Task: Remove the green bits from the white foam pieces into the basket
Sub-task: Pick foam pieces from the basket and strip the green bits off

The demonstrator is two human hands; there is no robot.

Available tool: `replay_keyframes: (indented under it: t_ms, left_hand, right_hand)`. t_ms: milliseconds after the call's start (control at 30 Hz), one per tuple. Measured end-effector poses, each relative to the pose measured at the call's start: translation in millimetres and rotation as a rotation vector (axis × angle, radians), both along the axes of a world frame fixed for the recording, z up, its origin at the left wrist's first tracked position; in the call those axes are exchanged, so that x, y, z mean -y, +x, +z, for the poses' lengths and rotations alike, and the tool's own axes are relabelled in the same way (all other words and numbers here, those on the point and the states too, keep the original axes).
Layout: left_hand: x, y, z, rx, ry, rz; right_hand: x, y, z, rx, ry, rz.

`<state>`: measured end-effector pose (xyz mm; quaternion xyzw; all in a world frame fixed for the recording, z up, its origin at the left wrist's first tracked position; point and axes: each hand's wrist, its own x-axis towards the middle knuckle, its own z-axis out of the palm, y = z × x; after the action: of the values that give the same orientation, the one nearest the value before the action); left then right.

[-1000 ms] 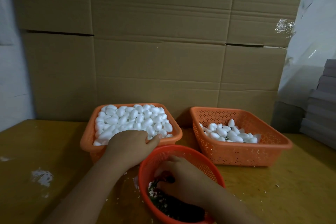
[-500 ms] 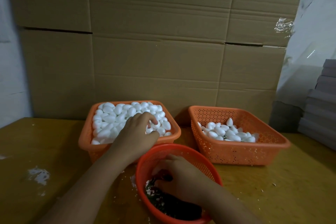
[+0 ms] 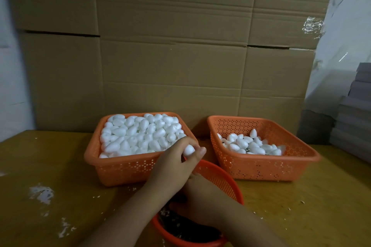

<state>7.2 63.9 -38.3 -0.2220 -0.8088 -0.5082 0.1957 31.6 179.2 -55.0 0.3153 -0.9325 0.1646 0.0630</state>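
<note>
Stacked cardboard cartons backed a yellow table where a left hand pinched one white foam piece over a round red basket. The right hand sat inside that basket, its grip hidden. Foam so light and easily dented likely wanted a gentle hold around its middle.

Cardboard boxes are standing stacked behind the yellow-brown bench. White smudges and small crumbs are lying on its surface. Grey slabs are sitting piled at the right edge, clear plastic sheet hanging behind them.
</note>
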Motion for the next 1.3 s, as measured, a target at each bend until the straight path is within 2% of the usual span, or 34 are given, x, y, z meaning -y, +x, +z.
replay_keyframes:
  t_ms: [133,367,500,667,1067,1300]
  left_hand:
    - [-1.6,4.2,1.3,-0.092,-0.029,0.014]
    - [-3.5,2.6,-1.1,-0.021,-0.058,-0.048]
    - [-2.4,1.5,-4.8,-0.065,-0.161,0.0]
    - [-0.3,0.5,-3.9,-0.047,-0.077,0.048]
    - [-2.2,6.7,0.4,-0.133,-0.175,0.079]
    - [-2.9,5.5,-1.0,-0.115,-0.157,0.123]
  right_hand:
    - [1.2,-0.2,0.1,-0.037,0.003,0.01]
    - [-0.7,-8.8,-14.5,-0.087,0.007,-0.016]
    - [4.3,-12.5,-25.3,-0.015,0.161,-0.041]
    - [-1.5,-6.9,-9.4,-0.09,-0.017,0.031]
    - [-1.0,-2.6,-8.1,-0.127,-0.017,0.025]
    - [0.2,-3.8,-8.1,-0.119,-0.045,0.041]
